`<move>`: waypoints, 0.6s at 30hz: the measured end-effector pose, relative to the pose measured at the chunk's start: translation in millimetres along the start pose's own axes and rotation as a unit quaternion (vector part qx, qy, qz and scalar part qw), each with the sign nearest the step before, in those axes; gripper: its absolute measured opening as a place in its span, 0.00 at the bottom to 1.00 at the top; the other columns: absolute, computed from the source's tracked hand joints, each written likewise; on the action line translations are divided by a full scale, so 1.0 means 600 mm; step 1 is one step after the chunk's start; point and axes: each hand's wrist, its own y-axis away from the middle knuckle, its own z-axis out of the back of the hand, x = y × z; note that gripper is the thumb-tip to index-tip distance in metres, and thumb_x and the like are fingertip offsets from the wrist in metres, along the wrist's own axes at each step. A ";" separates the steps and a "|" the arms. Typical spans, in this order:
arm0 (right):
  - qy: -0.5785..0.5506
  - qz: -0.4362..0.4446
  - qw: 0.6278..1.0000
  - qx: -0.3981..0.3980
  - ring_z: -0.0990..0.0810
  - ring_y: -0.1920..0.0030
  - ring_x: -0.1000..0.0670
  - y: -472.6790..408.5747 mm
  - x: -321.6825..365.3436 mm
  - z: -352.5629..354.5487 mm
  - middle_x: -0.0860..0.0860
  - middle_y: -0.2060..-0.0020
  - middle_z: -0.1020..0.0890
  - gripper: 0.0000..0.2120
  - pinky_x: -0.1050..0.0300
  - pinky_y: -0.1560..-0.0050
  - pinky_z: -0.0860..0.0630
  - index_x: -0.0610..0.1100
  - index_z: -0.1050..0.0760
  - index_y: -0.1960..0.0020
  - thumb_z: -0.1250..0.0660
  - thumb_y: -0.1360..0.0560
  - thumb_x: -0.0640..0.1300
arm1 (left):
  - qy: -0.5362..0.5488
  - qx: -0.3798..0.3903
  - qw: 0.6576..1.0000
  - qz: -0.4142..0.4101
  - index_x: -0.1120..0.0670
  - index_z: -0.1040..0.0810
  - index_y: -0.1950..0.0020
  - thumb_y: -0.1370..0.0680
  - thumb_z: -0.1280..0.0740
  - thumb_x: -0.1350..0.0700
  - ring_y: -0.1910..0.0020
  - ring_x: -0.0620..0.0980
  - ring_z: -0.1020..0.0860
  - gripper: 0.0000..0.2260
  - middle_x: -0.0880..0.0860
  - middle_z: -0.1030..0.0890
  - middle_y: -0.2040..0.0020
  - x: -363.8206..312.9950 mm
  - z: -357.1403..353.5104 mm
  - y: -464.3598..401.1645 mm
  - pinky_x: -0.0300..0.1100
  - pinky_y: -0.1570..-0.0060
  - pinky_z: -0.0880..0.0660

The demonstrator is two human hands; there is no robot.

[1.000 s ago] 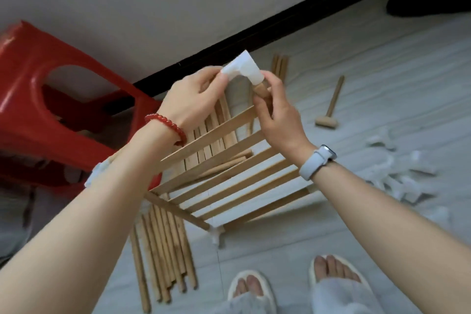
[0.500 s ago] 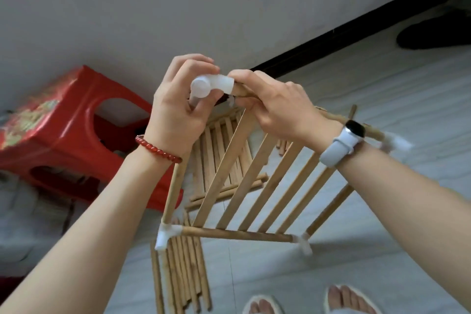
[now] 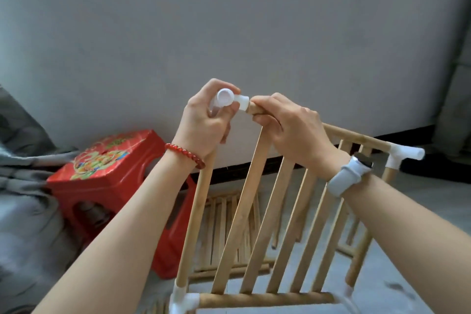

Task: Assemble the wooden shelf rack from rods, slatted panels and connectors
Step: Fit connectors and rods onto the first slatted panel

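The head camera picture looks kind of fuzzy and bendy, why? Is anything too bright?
Head view: soft all over, with the slats and the rod slightly smeared, as if by motion; the wide lens bows the wall at the edges; the top left corner is washed out white; light is even, with no hard shadows; the white connector gripped by the left hand looks pale but not glaring.

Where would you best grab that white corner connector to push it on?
Wrap the left hand around the white connector's elbow bend from the side away from the rod. Its open socket faces that rod end, so pushing from behind drives it on while the right hand steadies the rod.
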 end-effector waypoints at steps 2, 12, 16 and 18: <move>0.024 0.027 0.999 0.013 0.20 0.55 0.45 -0.032 0.021 0.020 0.54 0.50 0.20 0.13 0.52 0.57 0.28 0.51 0.25 0.39 0.40 0.21 0.49 | 0.039 -0.014 0.999 0.025 0.52 0.26 0.55 0.22 0.37 0.64 0.79 0.46 0.30 0.07 0.51 0.30 0.71 -0.020 0.024 -0.011 0.37 0.78 0.32; 0.098 0.121 0.978 0.141 0.22 0.48 0.49 -0.082 0.127 0.042 0.57 0.48 0.20 0.11 0.57 0.56 0.34 0.54 0.26 0.41 0.42 0.21 0.50 | 0.178 -0.074 0.968 0.162 0.54 0.28 0.58 0.23 0.33 0.57 0.80 0.44 0.32 0.06 0.54 0.24 0.63 -0.045 0.109 0.044 0.35 0.79 0.34; 0.103 0.160 0.972 0.135 0.23 0.50 0.47 -0.125 0.184 0.061 0.55 0.51 0.19 0.10 0.57 0.57 0.36 0.53 0.25 0.42 0.41 0.21 0.50 | 0.202 -0.116 0.961 0.149 0.54 0.29 0.61 0.22 0.34 0.55 0.81 0.43 0.35 0.09 0.54 0.24 0.60 -0.075 0.159 0.041 0.32 0.79 0.37; 0.110 0.171 0.968 0.144 0.23 0.52 0.47 -0.151 0.210 0.070 0.53 0.53 0.18 0.10 0.57 0.58 0.36 0.53 0.25 0.42 0.41 0.21 0.51 | 0.209 -0.131 0.956 0.161 0.54 0.29 0.62 0.22 0.34 0.55 0.81 0.43 0.35 0.10 0.55 0.24 0.59 -0.092 0.186 0.033 0.31 0.79 0.37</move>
